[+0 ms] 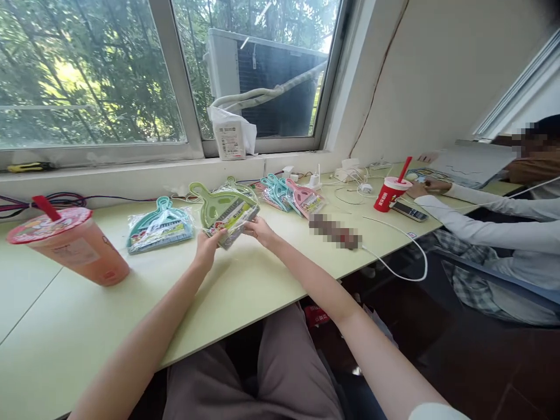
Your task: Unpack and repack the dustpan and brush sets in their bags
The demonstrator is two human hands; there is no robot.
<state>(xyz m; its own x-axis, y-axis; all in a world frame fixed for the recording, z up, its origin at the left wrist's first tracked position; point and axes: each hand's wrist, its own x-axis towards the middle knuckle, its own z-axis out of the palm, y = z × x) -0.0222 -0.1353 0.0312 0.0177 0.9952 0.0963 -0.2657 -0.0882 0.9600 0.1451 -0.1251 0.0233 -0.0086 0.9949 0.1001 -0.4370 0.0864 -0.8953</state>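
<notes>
Both my hands hold a green mini dustpan set (225,210) in clear plastic wrap, a little above the pale green table (245,286). My left hand (206,248) grips its near left corner with fingers closed. My right hand (259,229) pinches its right edge. To the left a teal dustpan set (160,226) in wrap lies flat on the table. Behind and to the right sits a pile of teal and pink dustpan sets (291,195).
A pink drink cup (72,245) with a red straw stands at the left. A red cup (391,192), a phone (409,211) and white cables lie at the right, where another person's sleeved arms (476,219) rest. A tissue pack (230,137) stands on the sill.
</notes>
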